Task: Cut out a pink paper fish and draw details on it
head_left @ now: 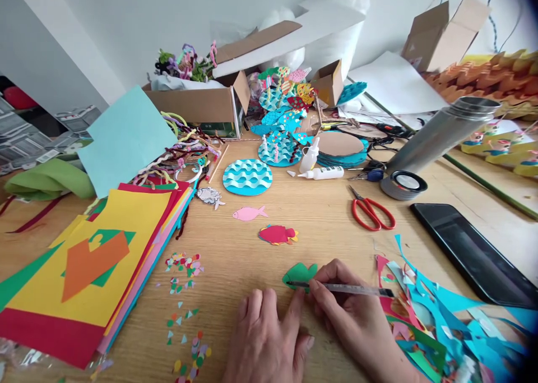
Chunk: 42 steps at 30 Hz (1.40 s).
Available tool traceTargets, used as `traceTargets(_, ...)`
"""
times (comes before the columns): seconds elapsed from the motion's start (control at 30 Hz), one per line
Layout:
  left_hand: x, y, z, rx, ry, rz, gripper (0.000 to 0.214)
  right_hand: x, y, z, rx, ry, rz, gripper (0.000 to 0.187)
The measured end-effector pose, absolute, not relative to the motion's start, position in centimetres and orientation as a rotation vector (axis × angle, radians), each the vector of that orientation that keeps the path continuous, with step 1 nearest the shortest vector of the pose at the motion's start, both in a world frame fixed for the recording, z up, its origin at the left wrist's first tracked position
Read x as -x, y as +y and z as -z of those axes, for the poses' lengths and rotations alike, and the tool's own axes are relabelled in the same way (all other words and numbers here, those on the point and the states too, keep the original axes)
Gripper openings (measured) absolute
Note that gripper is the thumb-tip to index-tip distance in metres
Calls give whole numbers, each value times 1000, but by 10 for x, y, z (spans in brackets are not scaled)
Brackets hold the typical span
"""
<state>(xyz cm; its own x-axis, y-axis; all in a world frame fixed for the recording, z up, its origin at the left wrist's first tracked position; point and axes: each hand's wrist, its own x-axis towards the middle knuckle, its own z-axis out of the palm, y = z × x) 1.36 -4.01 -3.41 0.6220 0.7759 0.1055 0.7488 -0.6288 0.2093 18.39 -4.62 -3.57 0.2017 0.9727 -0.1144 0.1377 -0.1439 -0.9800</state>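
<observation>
A small green paper fish lies on the wooden table in front of me. My right hand is closed around a slim pen, whose dark tip touches the fish near its left end. My left hand lies flat with its fingers apart, the index fingertip at the fish's lower edge. Just beyond lie a red paper fish with yellow edges, a pink paper fish and a black-and-white patterned fish. Farther back sits a blue oval with wavy paper strips.
Coloured paper sheets are stacked at the left, beside small confetti pieces. To the right are red-handled scissors, a phone, paper scraps and a metal flask. White glue bottles lie behind.
</observation>
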Motion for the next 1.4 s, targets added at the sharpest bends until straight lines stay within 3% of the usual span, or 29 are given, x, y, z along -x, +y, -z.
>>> traceTargets(1.03,-19,-44,26,-2556,1378,-244,48,-182,-41,29,1435,-1030,-1162,29)
traceTargets(1.4,-19,-43,29,-2570,1393,-412,46,-184,-41,34,1497,-1139,-1109,29)
